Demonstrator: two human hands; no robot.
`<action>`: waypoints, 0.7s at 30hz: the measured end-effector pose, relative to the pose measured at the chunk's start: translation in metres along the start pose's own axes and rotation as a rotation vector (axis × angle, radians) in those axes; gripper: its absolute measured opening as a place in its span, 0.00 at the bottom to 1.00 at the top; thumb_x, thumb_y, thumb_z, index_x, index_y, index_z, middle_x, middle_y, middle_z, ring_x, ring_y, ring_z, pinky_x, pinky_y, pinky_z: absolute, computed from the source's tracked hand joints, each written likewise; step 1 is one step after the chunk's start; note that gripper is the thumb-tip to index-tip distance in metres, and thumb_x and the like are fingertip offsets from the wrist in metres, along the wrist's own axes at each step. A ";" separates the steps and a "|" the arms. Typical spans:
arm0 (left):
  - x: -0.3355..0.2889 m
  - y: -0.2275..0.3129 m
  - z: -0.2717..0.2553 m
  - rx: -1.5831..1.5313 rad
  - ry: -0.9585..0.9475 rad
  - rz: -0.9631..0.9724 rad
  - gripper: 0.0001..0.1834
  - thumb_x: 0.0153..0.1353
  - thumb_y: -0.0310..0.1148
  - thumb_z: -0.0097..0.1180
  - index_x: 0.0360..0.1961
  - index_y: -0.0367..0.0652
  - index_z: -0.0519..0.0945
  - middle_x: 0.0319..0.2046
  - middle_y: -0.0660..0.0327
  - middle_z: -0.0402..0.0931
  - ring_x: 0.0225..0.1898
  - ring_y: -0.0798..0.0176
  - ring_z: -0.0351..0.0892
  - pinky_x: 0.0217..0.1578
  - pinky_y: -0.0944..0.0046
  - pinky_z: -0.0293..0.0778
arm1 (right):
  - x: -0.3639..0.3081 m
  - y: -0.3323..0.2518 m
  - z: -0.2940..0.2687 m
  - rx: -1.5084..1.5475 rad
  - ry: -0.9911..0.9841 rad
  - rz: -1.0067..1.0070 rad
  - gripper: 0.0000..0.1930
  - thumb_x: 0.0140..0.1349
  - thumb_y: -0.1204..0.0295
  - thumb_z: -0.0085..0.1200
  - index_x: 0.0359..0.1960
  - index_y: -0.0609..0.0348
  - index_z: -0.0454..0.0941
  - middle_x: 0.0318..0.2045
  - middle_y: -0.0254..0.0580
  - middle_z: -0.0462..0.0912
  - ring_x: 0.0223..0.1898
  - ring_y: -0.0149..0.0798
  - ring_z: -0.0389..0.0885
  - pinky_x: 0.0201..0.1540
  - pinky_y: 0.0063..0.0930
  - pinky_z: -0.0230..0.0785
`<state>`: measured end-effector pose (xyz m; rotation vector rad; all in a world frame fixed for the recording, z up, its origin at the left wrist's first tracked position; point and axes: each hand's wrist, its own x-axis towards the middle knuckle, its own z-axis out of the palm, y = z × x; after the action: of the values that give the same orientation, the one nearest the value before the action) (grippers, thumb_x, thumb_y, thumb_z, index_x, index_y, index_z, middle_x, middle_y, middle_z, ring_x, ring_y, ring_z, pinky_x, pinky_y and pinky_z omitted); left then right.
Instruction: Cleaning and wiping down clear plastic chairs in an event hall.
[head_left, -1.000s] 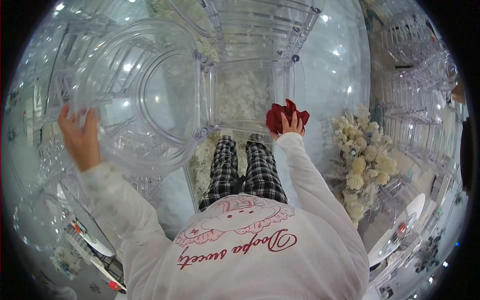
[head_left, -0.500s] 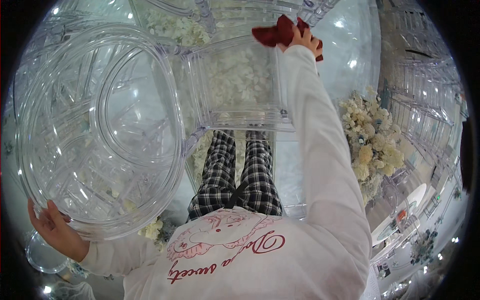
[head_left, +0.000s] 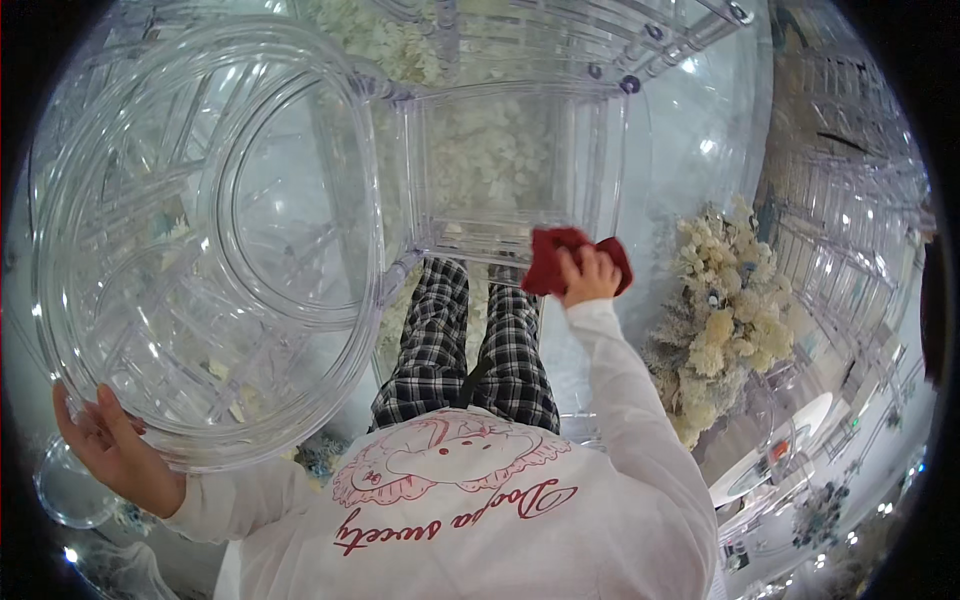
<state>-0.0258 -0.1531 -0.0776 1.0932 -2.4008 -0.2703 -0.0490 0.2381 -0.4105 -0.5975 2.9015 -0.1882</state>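
Cloth (head_left: 546, 264), dark red and crumpled, is bunched in the right hand (head_left: 588, 277); the left hand (head_left: 122, 452) clasps a transparent oval plastic chair back (head_left: 212, 235).

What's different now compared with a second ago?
The left hand has moved down toward the wearer and now grips the rim of the clear chair's oval back, which has shifted left. The right hand went up to the seat's far right corner, then returned near its front edge. It still holds the red cloth.
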 end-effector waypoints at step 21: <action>-0.002 -0.004 0.002 -0.096 -0.061 0.013 0.22 0.53 0.30 0.49 0.50 0.43 0.63 0.19 0.69 0.62 0.19 0.77 0.56 0.20 0.77 0.55 | 0.043 -0.110 0.016 0.152 -0.007 -0.295 0.28 0.28 0.58 0.60 0.39 0.38 0.70 0.40 0.33 0.65 0.42 0.43 0.61 0.36 0.46 0.54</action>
<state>-0.0228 -0.1542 -0.0812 1.0395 -2.4207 -0.4157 -0.0431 0.1191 -0.4147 -0.9916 2.7457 -0.4381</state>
